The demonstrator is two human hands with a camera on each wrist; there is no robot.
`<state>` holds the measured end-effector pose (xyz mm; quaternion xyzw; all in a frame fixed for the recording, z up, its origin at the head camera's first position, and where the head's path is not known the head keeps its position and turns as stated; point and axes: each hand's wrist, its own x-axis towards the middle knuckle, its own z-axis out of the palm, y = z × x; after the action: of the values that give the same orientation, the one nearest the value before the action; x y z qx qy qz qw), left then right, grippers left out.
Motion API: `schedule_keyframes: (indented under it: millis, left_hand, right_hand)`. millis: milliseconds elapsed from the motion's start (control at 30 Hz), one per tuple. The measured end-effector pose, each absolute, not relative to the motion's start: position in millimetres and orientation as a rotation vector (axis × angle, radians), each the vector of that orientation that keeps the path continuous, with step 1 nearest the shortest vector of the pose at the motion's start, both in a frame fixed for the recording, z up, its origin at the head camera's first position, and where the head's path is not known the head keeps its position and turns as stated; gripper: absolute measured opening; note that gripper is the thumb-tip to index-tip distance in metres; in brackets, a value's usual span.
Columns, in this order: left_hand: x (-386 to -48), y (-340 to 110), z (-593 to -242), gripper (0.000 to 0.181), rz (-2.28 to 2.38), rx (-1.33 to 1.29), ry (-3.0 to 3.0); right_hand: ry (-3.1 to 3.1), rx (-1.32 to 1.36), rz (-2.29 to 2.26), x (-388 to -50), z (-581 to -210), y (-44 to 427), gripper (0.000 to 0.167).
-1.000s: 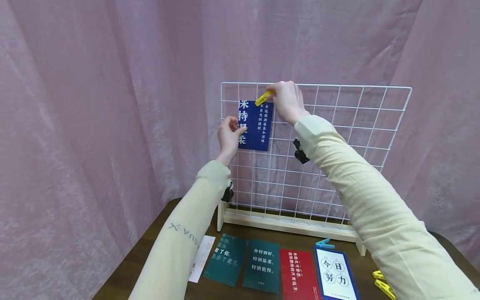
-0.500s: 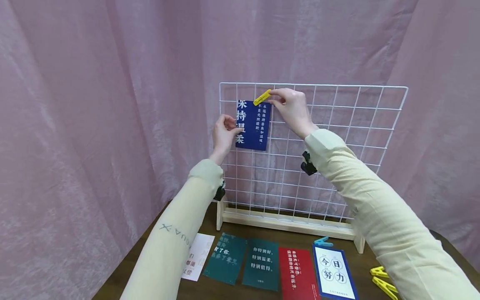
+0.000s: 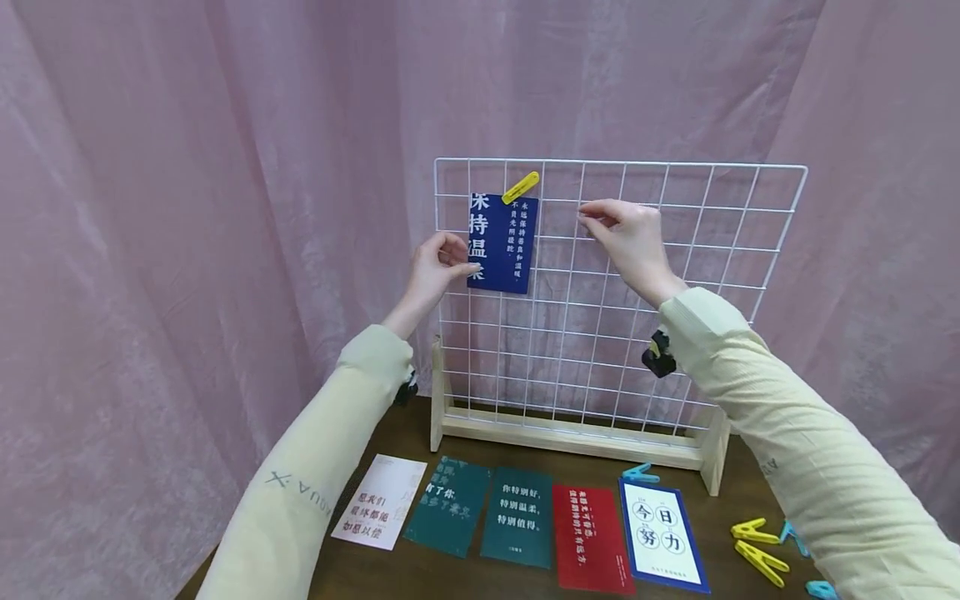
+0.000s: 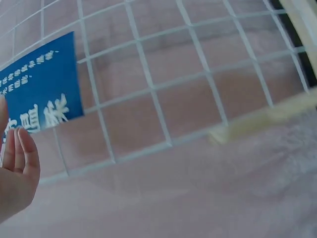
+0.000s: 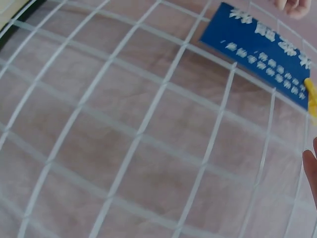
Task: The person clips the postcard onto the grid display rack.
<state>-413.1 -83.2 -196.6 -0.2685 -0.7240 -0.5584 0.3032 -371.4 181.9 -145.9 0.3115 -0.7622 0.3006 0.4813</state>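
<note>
A dark blue card (image 3: 504, 250) with white characters hangs on the upper left of the white wire grid (image 3: 600, 275). At its top edge a yellow clothespin (image 3: 521, 188) sits tilted, with no hand on it. My left hand (image 3: 441, 262) is at the card's left edge, fingers loosely bent and thumb in front of the card; the right wrist view shows these fingers slightly apart from the edge. To the right of the card, my right hand (image 3: 626, 242) hovers before the grid with loosely bent fingers and holds nothing. Its fingertips (image 5: 310, 166) show at the right wrist view's edge.
A wooden base (image 3: 570, 444) carries the grid on the brown table. In front lie a pale card (image 3: 381, 502), two green cards (image 3: 519, 517), a red card (image 3: 592, 537) and a blue-bordered card (image 3: 663, 533). Yellow clothespins (image 3: 761, 562) and blue clothespins (image 3: 641, 473) lie right. A pink curtain hangs behind.
My right hand has let go of the yellow clothespin and moved right and down. The clothespin stays at the card's top. My left hand has shifted slightly left.
</note>
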Motion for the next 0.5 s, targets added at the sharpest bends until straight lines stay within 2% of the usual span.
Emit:
schedule_keyframes:
  millis: [500]
  left_hand:
    - [-397.7,-133.0,-261.9,0.026,-1.499,-0.916,-2.317]
  right_hand:
    - [-1.966,0.763,0.685,-348.6,-219.2,243.0,0.013]
